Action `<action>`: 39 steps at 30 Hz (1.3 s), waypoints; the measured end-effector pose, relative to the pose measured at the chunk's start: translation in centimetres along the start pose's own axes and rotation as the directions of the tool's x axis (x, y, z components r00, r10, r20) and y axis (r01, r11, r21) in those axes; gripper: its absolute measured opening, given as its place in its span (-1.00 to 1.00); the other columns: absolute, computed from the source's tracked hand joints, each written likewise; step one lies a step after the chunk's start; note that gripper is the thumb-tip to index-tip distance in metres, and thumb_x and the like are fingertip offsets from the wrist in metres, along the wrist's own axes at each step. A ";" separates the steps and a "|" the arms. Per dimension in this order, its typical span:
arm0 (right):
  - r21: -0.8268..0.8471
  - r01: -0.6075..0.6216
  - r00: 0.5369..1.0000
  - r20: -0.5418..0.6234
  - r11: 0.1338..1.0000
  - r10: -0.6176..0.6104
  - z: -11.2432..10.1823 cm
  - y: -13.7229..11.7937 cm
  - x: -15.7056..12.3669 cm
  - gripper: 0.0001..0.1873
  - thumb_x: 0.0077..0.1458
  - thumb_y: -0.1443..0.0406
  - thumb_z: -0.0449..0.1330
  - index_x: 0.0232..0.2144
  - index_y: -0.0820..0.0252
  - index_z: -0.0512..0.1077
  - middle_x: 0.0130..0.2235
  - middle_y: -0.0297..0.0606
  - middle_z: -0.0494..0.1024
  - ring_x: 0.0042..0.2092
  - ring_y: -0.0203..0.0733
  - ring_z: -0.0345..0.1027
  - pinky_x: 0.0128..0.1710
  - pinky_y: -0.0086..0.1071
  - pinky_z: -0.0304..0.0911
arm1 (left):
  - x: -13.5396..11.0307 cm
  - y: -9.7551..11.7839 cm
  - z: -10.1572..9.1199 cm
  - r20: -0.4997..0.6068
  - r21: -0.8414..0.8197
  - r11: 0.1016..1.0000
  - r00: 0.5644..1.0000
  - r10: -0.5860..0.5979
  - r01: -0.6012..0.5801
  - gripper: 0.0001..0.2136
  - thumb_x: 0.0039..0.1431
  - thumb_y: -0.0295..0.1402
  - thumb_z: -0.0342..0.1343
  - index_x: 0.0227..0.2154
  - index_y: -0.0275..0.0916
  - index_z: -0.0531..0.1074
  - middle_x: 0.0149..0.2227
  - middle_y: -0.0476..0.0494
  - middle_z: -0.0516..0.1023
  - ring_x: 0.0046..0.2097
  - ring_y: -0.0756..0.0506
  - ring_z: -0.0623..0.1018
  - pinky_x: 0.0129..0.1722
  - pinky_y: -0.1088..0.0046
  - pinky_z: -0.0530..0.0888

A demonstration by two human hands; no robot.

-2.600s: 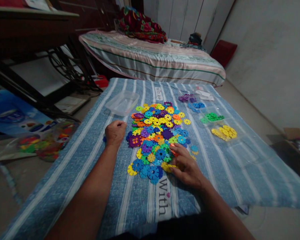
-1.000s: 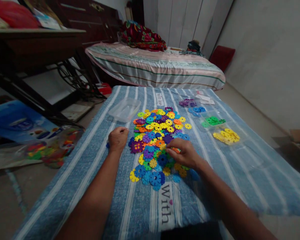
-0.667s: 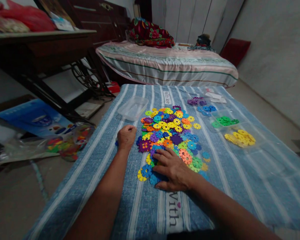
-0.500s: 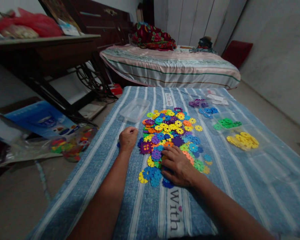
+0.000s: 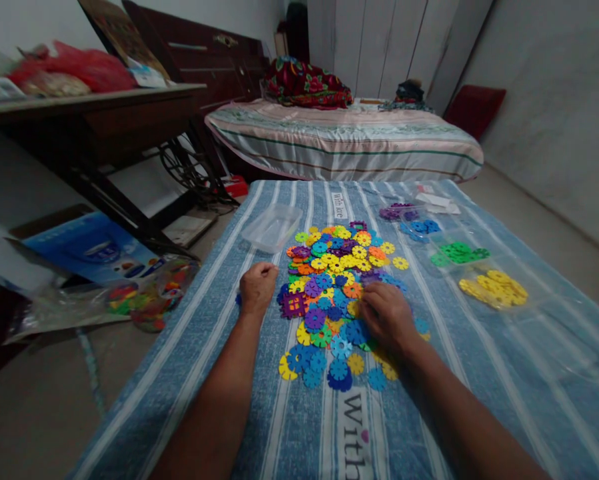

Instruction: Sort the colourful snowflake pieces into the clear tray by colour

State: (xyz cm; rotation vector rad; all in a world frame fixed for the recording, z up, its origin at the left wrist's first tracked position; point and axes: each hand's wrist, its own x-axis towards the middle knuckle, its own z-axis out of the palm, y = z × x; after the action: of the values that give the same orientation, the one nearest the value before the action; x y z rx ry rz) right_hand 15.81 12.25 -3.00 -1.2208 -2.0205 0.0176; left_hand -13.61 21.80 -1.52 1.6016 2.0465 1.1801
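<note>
A loose heap of notched plastic discs in many colours is spread over the striped cloth. My left hand is closed beside the heap's left edge; what its fingers hold, if anything, is hidden. A bit of blue shows at its outer side. Over the right part of the heap is my right hand, its fingers curled together and pointing left; whatever is between them is out of sight. A purple square window-shaped piece lies at the heap's left side. Several blue discs lie at the near end.
A clear plastic box stands beyond my left hand. To the right, clear containers hold yellow discs, green discs, blue discs and purple discs. A bed stands past the table, a sewing-machine table to the left.
My right hand has moved right and slightly away from me, its fingers now drawn together, uncovering discs in the near part of the heap. My left hand stays closed in the same place.
</note>
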 end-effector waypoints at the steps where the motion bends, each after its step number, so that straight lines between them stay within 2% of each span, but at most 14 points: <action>1: -0.018 -0.018 1.000 0.003 1.000 0.018 0.0 0.2 0.0 -0.83 0.27 0.31 0.09 -0.29 0.14 0.49 -0.15 -0.07 0.57 -0.02 0.04 0.38 -0.01 -0.06 0.28 | 0.0 -0.1 0.0 0.001 -0.006 1.000 1.000 0.000 0.000 -0.83 0.00 -0.22 0.08 -0.48 -0.16 0.51 -0.38 -0.05 0.63 -0.29 -0.11 0.58 -0.21 0.42 0.47; 10: -0.031 -0.047 0.995 0.091 0.998 0.050 0.2 0.6 0.1 -0.85 0.27 0.26 0.09 -0.29 0.12 0.45 -0.23 -0.14 0.54 -0.15 -0.03 0.37 -0.13 -0.17 0.26 | -0.7 -0.1 -0.3 0.028 -0.033 0.999 1.000 0.001 0.000 -0.84 -0.02 -0.24 0.09 -0.51 -0.17 0.50 -0.39 -0.05 0.62 -0.30 -0.10 0.58 -0.18 0.42 0.48; 17: -0.008 -0.057 0.991 0.119 0.998 0.058 0.2 0.7 0.1 -0.82 0.29 0.26 0.07 -0.31 0.14 0.45 -0.22 -0.14 0.54 -0.14 -0.07 0.38 -0.10 -0.21 0.25 | -1.3 0.0 -0.6 0.056 -0.027 1.000 0.998 0.015 -0.013 -0.80 -0.03 -0.20 0.07 -0.51 -0.19 0.49 -0.41 -0.04 0.61 -0.32 -0.08 0.57 -0.21 0.44 0.47; 26: 0.010 -0.061 0.992 0.115 0.998 0.059 0.4 0.4 0.2 -0.82 0.29 0.28 0.07 -0.32 0.14 0.45 -0.24 -0.15 0.54 -0.15 -0.08 0.38 -0.10 -0.23 0.24 | -1.7 0.0 -1.1 0.098 -0.051 0.997 0.994 0.056 -0.052 -0.74 -0.05 -0.10 0.07 -0.53 -0.18 0.48 -0.44 -0.02 0.59 -0.36 -0.07 0.54 -0.23 0.45 0.47; 39: 0.039 -0.070 0.989 0.134 0.997 0.064 0.7 -0.1 0.3 -0.80 0.29 0.29 0.06 -0.36 0.14 0.43 -0.28 -0.17 0.51 -0.19 -0.11 0.33 -0.14 -0.26 0.20 | -1.2 0.1 -1.4 0.079 -0.030 0.998 0.996 0.052 -0.050 -0.74 -0.07 -0.09 0.07 -0.53 -0.16 0.49 -0.46 -0.01 0.60 -0.38 -0.08 0.55 -0.25 0.45 0.48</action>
State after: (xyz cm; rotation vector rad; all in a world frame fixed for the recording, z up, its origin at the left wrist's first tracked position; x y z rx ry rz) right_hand 15.23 12.63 -3.29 -1.2890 -2.0808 0.1790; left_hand -14.02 20.16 -0.89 1.6697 1.9427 1.1380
